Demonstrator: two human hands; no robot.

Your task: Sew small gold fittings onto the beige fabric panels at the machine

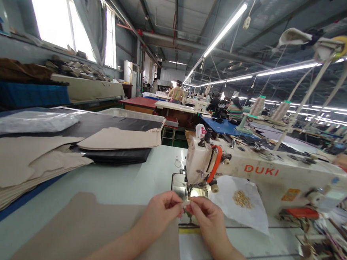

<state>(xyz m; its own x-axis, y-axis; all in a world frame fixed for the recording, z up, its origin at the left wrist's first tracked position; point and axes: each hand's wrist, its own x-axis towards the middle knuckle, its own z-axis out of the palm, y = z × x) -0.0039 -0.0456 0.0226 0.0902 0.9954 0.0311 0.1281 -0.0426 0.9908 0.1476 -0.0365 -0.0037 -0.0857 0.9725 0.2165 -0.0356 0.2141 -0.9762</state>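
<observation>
Both of my hands meet just in front of the needle area of a white sewing machine point(233, 164). My left hand point(166, 206) is closed in a pinch, its fingertips touching or nearly touching those of my right hand point(205, 213), which is pinched too. Whatever lies between the fingertips is too small to make out. Under my left forearm a large taupe panel point(107, 228) lies flat on the pale table point(119, 181). Right of my hands, small gold-coloured pieces point(242, 199) rest on a white sheet point(256, 215) beside the machine.
Stacked beige panels point(16, 166) lie at the left, with more beige pieces point(119, 138) on black material behind. Two thread cones point(257, 106) stand behind the machine. Strap-like parts point(331, 252) lie at the lower right. People sit at tables farther back; part of a person shows at the right edge.
</observation>
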